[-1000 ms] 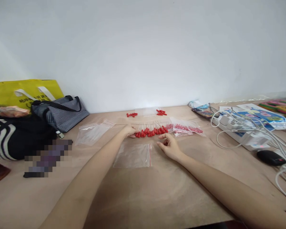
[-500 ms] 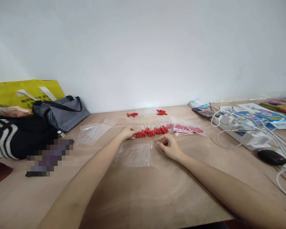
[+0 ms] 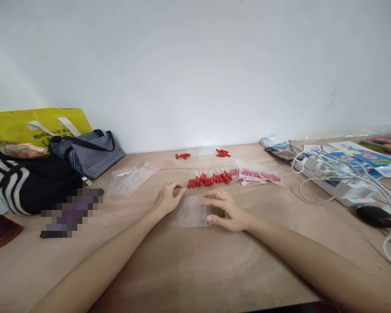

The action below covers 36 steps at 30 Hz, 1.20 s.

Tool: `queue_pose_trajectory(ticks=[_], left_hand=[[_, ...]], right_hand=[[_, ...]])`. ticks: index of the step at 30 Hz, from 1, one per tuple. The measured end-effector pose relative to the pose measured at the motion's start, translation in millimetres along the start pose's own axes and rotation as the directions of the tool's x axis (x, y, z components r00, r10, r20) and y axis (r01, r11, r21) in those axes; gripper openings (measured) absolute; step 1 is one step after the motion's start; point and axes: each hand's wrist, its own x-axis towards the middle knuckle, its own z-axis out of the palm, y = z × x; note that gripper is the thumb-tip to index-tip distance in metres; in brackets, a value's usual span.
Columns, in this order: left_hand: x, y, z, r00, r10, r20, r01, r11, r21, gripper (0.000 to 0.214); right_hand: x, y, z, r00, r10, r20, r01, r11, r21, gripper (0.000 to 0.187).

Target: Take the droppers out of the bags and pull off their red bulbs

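A fanned row of white sticks with red bulb ends (image 3: 210, 177) lies on the table, red ends towards me. In front of it a clear zip bag (image 3: 190, 213) lies flat. My left hand (image 3: 169, 199) is just left of the row and by the bag's upper left side, fingers curved, thumb and forefinger slightly apart, with nothing seen between them. My right hand (image 3: 227, 211) is over the bag's right, zip end with fingers spread; part of the zip strip is hidden under it. Whether the fingertips touch the bag I cannot tell.
Filled bags of red-ended pieces (image 3: 254, 174) lie right of the row. Clear bags (image 3: 132, 178) lie left. More red pieces (image 3: 182, 155) sit near the wall. A power strip (image 3: 326, 182) with cables and a mouse (image 3: 377, 216) occupy the right; a striped bag (image 3: 91, 152) stands left.
My left hand has left the end of the red-ended row and come back towards me. My right hand has moved down and left over the bag's zip end, its fingers spreading.
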Motion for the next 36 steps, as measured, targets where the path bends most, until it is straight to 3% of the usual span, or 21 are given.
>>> queue_pose_trajectory(ticks=[3, 5, 8, 11, 13, 16, 18, 21, 23, 25, 30, 34, 36], left_hand=[[-6, 0, -2.5, 0.993, 0.033, 0.112, -0.035, 0.999, 0.02, 0.026], [-6, 2, -5.1, 0.978, -0.017, 0.206, 0.011, 0.999, 0.033, 0.035], [-7, 6, -8.3, 0.927, -0.102, 0.361, 0.096, 0.995, 0.037, 0.034], [-11, 3, -12.8, 0.92, -0.039, 0.391, 0.036, 0.999, 0.013, 0.029], [-13, -8, -20.6, 0.947, -0.013, 0.322, 0.008, 1.0, 0.016, 0.027], [-10, -38, -45.4, 0.975, -0.176, 0.138, 0.16, 0.98, 0.119, 0.025], [-5, -61, -68.5, 0.932, -0.355, -0.07, 0.361, 0.905, 0.227, 0.025], [2, -90, -99.1, 0.833, -0.491, -0.254, 0.552, 0.773, 0.314, 0.029], [5, -103, -109.1, 0.781, -0.544, -0.306, 0.624, 0.692, 0.362, 0.03], [5, -112, -110.1, 0.77, -0.559, -0.307, 0.637, 0.65, 0.414, 0.027], [3, -118, -100.3, 0.813, -0.485, -0.323, 0.579, 0.61, 0.541, 0.024], [4, -102, -93.5, 0.855, -0.172, -0.49, 0.5, 0.528, 0.687, 0.026], [4, -84, -84.1, 0.881, -0.034, -0.472, 0.408, 0.56, 0.721, 0.021]], right_hand=[[-1, -4, 1, 0.984, -0.023, 0.175, 0.034, 0.998, -0.059, 0.035], [-1, -1, 2, 0.971, -0.035, 0.236, 0.05, 0.997, -0.056, 0.035], [-2, 4, 3, 0.967, -0.072, 0.246, 0.077, 0.997, -0.008, 0.035], [-5, 6, 4, 0.973, -0.097, 0.209, 0.096, 0.995, 0.017, 0.034], [-6, 7, 3, 0.982, -0.093, 0.163, 0.092, 0.996, 0.011, 0.033], [-8, 10, 2, 0.997, -0.053, 0.054, 0.055, 0.998, -0.037, 0.029], [-8, 14, 2, 0.999, -0.016, -0.029, 0.013, 0.997, -0.078, 0.024], [-7, 20, 3, 0.993, 0.028, -0.119, -0.04, 0.994, -0.099, 0.017], [-6, 22, 4, 0.989, 0.044, -0.144, -0.058, 0.994, -0.095, 0.014], [-6, 22, 5, 0.988, 0.055, -0.141, -0.07, 0.993, -0.1, 0.013], [-6, 24, 3, 0.99, 0.095, -0.108, -0.112, 0.979, -0.169, 0.014], [-8, 41, -15, 0.968, 0.154, -0.197, -0.212, 0.924, -0.32, 0.019], [-10, 53, -30, 0.93, 0.231, -0.288, -0.339, 0.84, -0.422, 0.022]])
